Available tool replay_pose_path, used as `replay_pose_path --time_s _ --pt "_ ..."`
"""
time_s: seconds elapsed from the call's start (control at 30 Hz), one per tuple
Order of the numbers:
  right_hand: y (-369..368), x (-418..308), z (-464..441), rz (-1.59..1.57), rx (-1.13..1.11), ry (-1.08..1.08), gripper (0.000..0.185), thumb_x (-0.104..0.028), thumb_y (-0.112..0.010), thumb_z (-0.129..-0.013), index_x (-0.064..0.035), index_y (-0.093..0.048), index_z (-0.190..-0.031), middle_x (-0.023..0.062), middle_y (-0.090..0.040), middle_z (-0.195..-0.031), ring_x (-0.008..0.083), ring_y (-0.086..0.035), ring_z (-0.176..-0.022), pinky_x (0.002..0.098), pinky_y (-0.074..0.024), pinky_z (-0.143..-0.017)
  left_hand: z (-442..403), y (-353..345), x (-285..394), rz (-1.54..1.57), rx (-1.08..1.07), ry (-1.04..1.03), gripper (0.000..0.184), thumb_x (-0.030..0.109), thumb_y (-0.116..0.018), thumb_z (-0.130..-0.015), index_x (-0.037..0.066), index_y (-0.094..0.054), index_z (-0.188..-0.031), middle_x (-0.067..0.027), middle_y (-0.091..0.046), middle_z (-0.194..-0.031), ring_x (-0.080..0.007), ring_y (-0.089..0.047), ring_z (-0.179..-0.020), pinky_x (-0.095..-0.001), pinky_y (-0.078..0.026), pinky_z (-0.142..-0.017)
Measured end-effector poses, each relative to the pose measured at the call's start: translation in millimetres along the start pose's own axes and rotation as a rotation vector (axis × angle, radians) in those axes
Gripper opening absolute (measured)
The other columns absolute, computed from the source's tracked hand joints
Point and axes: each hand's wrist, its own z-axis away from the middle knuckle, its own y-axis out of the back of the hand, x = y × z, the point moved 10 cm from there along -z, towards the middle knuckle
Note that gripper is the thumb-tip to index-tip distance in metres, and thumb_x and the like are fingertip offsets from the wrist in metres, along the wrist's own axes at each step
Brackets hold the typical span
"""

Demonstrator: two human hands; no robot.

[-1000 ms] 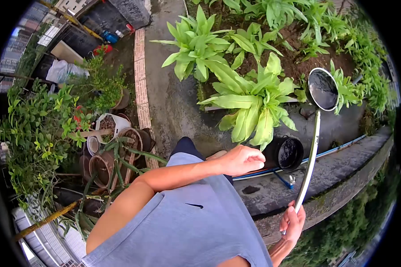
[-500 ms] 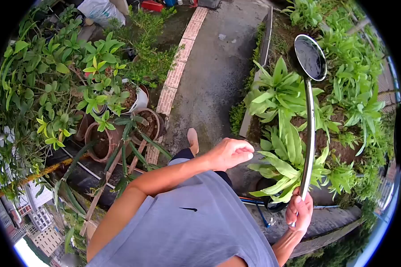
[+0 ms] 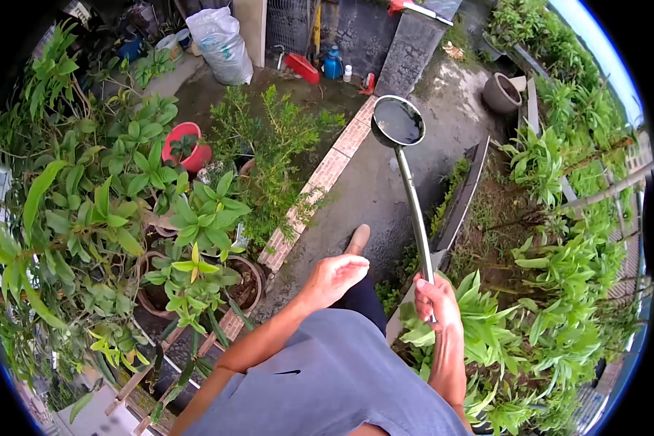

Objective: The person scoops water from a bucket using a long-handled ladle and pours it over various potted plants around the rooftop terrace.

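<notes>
My right hand (image 3: 439,304) is closed round the lower end of a long-handled metal ladle (image 3: 415,211). Its round bowl points away from me over the path, holding dark, shiny liquid (image 3: 400,122). My left hand (image 3: 333,282) hangs in front of my body with fingers loosely stretched, nothing in it. Below that hand are my dark-clothed leg and one light shoe (image 3: 358,238) on the wet concrete path (image 3: 352,200). Leafy green plants (image 3: 479,320) stand right beside my right hand.
A pink tiled curb (image 3: 334,163) edges the path on the left, by potted plants and a red pot (image 3: 187,147). Ahead are a white sack (image 3: 221,47), a red dustpan (image 3: 301,67), a blue bottle (image 3: 333,63) and a brown pot (image 3: 501,93). A planted bed lies right.
I have moved forward along the path, and the view has turned. The ladle has swung from the right toward the middle, still in my right hand. More of the wall ahead shows.
</notes>
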Motion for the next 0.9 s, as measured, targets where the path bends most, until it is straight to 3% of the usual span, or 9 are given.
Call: replay_pose_path --time_s 0.27,0.43,0.63,0.73,0.87,0.9 --pt "-3.5 -163.8 -224.3 0.295 -0.199 -0.1 0.018 -0.015 -0.068 -0.09 -0.0042 -0.054 -0.092 -0.0013 -0.048 -0.06 0.0096 -0.043 -0.041 0.0262 -0.035 -0.038 -259.7 57.9 48.4 0.07 0.159 -0.055 0.026 0.017 -0.062 -0.099 -0.001 -0.065 -0.117 -0.0085 -0.069 -0.112 -0.014 -0.063 -0.107 -0.0312 -0.049 -0.096" --pt "-28.3 -270.8 -335.1 0.485 -0.283 -0.107 0.017 -0.015 -0.068 -0.09 -0.0046 -0.055 -0.093 -0.0017 -0.048 -0.06 0.0091 -0.044 -0.04 0.0258 -0.0341 -0.037 -365.7 96.8 95.5 0.187 0.283 -0.004 0.029 0.02 -0.063 -0.099 0.0 -0.064 -0.119 -0.0096 -0.069 -0.11 -0.0157 -0.065 -0.106 -0.0307 -0.05 -0.094" --pt "-90.5 -356.4 -470.3 0.614 -0.422 -0.143 0.017 -0.015 -0.067 -0.09 -0.0025 -0.056 -0.093 -0.0008 -0.049 -0.061 0.0091 -0.045 -0.04 0.0255 -0.0361 -0.037 -461.0 182.9 132.1 0.234 0.466 -0.138 0.028 0.02 -0.061 -0.1 -0.002 -0.064 -0.118 -0.0097 -0.07 -0.111 -0.0159 -0.066 -0.102 -0.031 -0.051 -0.092" --pt "-138.2 -391.5 -539.9 0.683 -0.495 -0.153 0.017 -0.015 -0.067 -0.091 -0.0019 -0.056 -0.093 -0.0007 -0.048 -0.06 0.009 -0.045 -0.04 0.0252 -0.0353 -0.036 -503.7 245.4 136.6 0.247 0.634 -0.159 0.025 0.019 -0.065 -0.098 0.0 -0.068 -0.113 -0.0049 -0.071 -0.104 -0.0123 -0.065 -0.099 -0.0279 -0.05 -0.09" --pt "-209.5 -440.6 -623.4 0.77 -0.583 -0.178 0.016 -0.013 -0.065 -0.092 -0.0002 -0.056 -0.097 0.0001 -0.048 -0.057 0.0092 -0.045 -0.039 0.0248 -0.0342 -0.035 -565.6 334.8 153.8 0.305 0.76 -0.232 0.026 0.023 -0.065 -0.098 0.002 -0.068 -0.113 -0.0056 -0.07 -0.106 -0.0131 -0.064 -0.102 -0.0303 -0.05 -0.091" --pt "-240.5 -452.1 -652.9 0.76 -0.617 -0.18 0.016 -0.011 -0.065 -0.092 0.0006 -0.056 -0.099 0.0005 -0.049 -0.057 0.0096 -0.046 -0.039 0.0253 -0.0344 -0.034 -574.3 363.1 165.1 0.321 0.788 -0.216 0.026 0.022 -0.062 -0.099 0.001 -0.067 -0.114 -0.0046 -0.069 -0.102 -0.011 -0.061 -0.092 -0.0288 -0.049 -0.085"
